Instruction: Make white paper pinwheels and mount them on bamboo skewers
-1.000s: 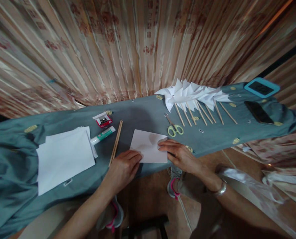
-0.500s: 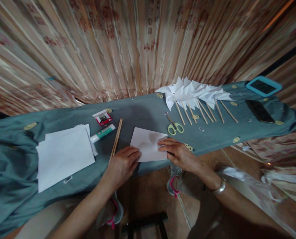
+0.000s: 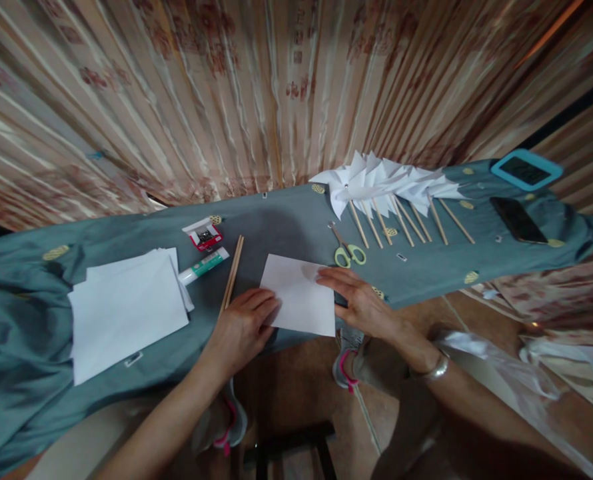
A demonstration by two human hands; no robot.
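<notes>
A white sheet of paper (image 3: pixel 299 300) lies at the front edge of the cloth-covered table, its near edge jutting slightly over. My left hand (image 3: pixel 244 323) grips its left edge, fingers on top and thumb low at the side. At the right edge, my right hand (image 3: pixel 359 303) has its fingertips on the upper right corner and its thumb lower down, partly hidden. Just beyond that hand are green-handled scissors (image 3: pixel 349 253). Wooden sticks (image 3: pixel 232 270) lie beside my left hand.
To the left are a stack of white paper (image 3: pixel 129 317), a glue stick (image 3: pixel 204 266) and a small red box (image 3: pixel 204 235). Several paper pinwheels (image 3: pixel 386 183) on sticks lie at the back right, near a phone (image 3: pixel 518 220) and a blue-framed device (image 3: pixel 526 170). A stool (image 3: pixel 294 440) stands below.
The paper's near right corner has come down toward me, and more of its surface shows. My right fingers have slid up toward its far right corner. The left hand has hardly moved.
</notes>
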